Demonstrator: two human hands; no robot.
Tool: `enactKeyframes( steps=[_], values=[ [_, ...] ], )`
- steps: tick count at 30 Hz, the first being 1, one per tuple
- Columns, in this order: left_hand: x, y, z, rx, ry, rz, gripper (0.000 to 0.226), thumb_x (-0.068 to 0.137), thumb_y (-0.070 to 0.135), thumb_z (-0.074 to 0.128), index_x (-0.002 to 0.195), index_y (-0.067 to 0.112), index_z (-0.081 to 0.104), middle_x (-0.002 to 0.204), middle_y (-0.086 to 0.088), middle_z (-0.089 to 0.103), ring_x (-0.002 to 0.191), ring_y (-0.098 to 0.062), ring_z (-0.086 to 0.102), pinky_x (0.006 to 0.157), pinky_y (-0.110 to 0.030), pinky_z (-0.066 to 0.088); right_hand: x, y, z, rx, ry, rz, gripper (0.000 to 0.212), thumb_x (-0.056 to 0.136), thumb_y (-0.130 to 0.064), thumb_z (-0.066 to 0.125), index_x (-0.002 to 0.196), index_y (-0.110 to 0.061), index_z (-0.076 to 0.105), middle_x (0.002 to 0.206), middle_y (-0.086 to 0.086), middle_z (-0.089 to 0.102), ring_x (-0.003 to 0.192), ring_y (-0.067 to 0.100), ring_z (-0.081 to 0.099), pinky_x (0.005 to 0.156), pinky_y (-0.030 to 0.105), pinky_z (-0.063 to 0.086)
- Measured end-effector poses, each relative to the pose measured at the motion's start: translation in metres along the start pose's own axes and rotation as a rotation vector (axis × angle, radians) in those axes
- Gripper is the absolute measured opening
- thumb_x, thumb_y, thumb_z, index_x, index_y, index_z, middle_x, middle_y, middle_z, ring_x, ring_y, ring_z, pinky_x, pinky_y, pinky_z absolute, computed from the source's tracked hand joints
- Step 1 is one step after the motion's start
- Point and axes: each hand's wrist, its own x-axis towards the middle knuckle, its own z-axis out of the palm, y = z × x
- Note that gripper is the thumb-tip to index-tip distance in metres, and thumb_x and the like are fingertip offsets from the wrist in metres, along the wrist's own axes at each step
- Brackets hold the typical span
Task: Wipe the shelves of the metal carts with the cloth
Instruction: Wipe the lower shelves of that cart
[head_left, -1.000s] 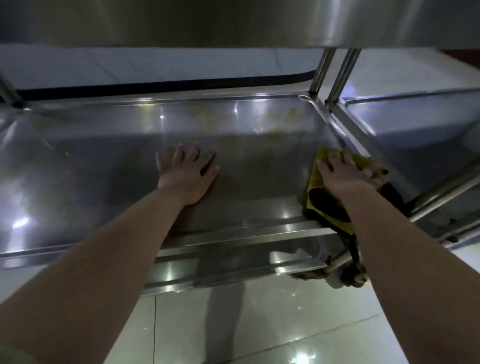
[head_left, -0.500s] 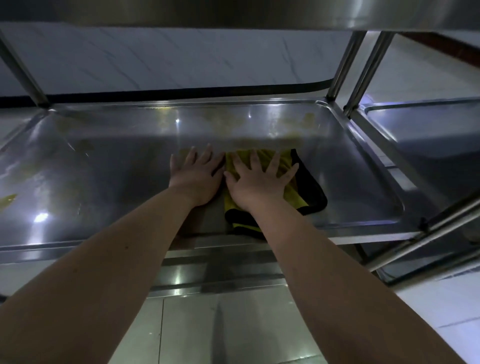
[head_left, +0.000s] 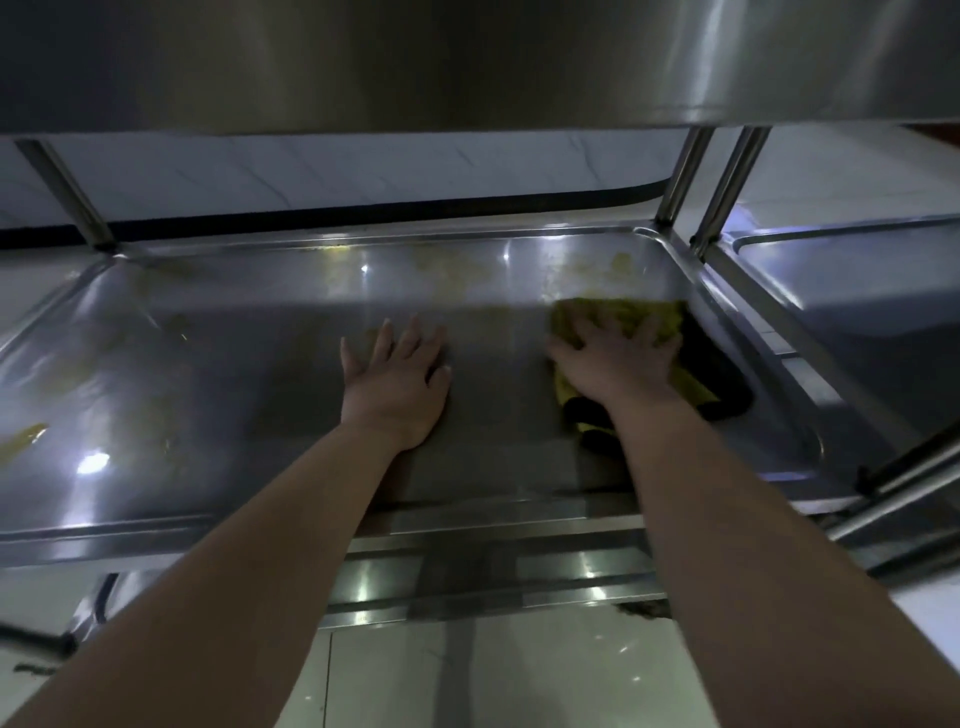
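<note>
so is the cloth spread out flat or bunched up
Loosely bunched, not spread flat: the cloth shows rumpled yellow folds with black parts turned over, under the flat right hand.

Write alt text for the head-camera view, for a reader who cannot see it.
A right hand presses a yellow-and-black cloth flat on a steel cart shelf near its right rim; the left hand lies flat beside it. Yellowish smears mark the far edge.
</note>
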Motion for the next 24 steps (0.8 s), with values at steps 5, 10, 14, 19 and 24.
enactKeyframes(
  steps=[5,10,14,19,24],
  values=[
    [-0.003,-0.010,-0.008,-0.131,0.048,-0.134,0.058,0.101,0.031,0.025,0.156,0.027,0.006,0.164,0.003,0.003,0.150,-0.021,-0.005,0.119,-0.049,-0.006,-0.035,-0.124,0.027,-0.040,-0.054,-0.377,0.055,0.097,-0.056,0.016,0.151,-0.048,0.010,0.163,-0.011,0.002,0.145,0.044,-0.013,0.107,0.071,-0.009],
    [0.012,-0.014,-0.019,-0.209,0.052,-0.086,0.051,0.094,0.019,0.036,0.145,0.016,0.034,0.158,-0.007,0.026,0.149,-0.025,0.002,0.120,-0.047,0.004,-0.031,-0.110,0.021,0.000,-0.059,-0.429,0.054,0.098,-0.060,0.015,0.150,-0.050,0.007,0.164,-0.007,0.003,0.145,0.042,-0.016,0.107,0.069,-0.016],
    [0.042,-0.028,-0.026,-0.059,0.082,0.013,0.053,0.100,0.022,0.030,0.152,0.024,0.023,0.162,-0.003,0.013,0.150,-0.024,-0.005,0.121,-0.048,0.002,-0.032,-0.107,0.026,-0.043,-0.007,-0.422,0.058,0.094,-0.066,0.020,0.149,-0.052,0.012,0.163,-0.009,0.005,0.146,0.042,-0.014,0.103,0.072,-0.019],
    [0.054,-0.041,-0.007,-0.005,-0.043,-0.002,0.053,0.102,0.047,0.016,0.153,0.040,0.001,0.163,0.006,-0.004,0.148,-0.023,-0.014,0.118,-0.053,-0.002,-0.002,-0.074,0.022,-0.002,0.034,-0.365,0.059,0.092,-0.068,0.024,0.148,-0.052,0.017,0.162,-0.016,0.010,0.148,0.036,-0.005,0.106,0.072,-0.013],
    [0.058,-0.043,-0.006,0.026,-0.036,-0.016,0.053,0.101,0.051,0.015,0.153,0.041,0.008,0.164,0.005,0.001,0.150,-0.024,-0.002,0.119,-0.051,0.000,0.054,0.041,-0.007,-0.029,0.025,-0.081,0.061,0.091,-0.072,0.018,0.148,-0.052,0.010,0.162,-0.014,0.007,0.147,0.039,-0.002,0.110,0.071,-0.003]
  ],
)
